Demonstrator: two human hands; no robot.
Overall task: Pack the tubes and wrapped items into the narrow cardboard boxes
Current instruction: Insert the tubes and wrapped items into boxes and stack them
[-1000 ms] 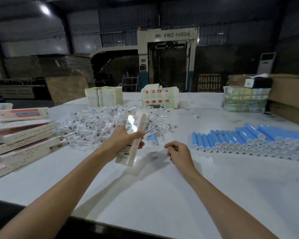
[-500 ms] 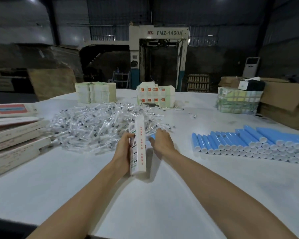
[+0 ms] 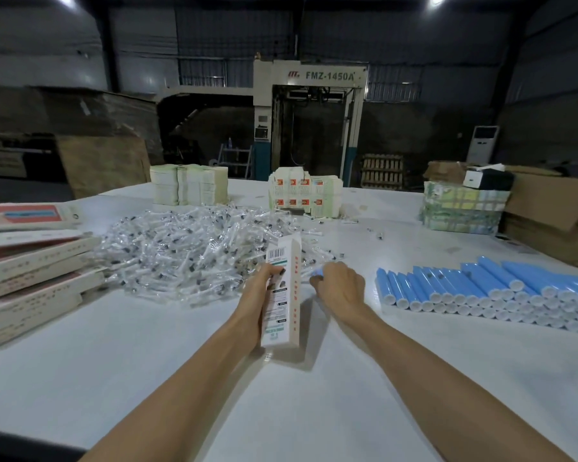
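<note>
Dim warehouse, a tall grey machine marked FMZ-1450A (image 3: pixel 314 121) against the back wall. In front of it is a wide white table (image 3: pixel 114 361) loaded w/ packing stock.

Centre: my left hand (image 3: pixel 256 295) grips a narrow white cardboard box (image 3: pixel 282 295) w/ a barcode and red print. Fingers and thumb are curled round its long sides. The box is tilted, near end low over the table, far end raised at the edge of a heap of clear-wrapped items (image 3: pixel 187 251).

Just to the right of the box is my right hand (image 3: pixel 342 288), knuckles up, fingers curled down. They seem to close on a single blue plastic tube (image 3: pixel 317 272), though only a bit of blue shows past the fingertips, so the grip is approx.

Right side: rows of blue plastic tubes with white caps (image 3: pixel 481 288) lie packed side by side, well apart from the heap.

Left edge: a stack of long flat white-and-red boxes (image 3: pixel 30 271).

Far side of the table:
- pale green bundles of flat cartons (image 3: pixel 189 185)
- white bundles of flat cartons with red squares (image 3: pixel 306 191)
- a strapped green-and-yellow bundle (image 3: pixel 461 208)
- brown corrugated cartons (image 3: pixel 548 215) at the right edge
</note>
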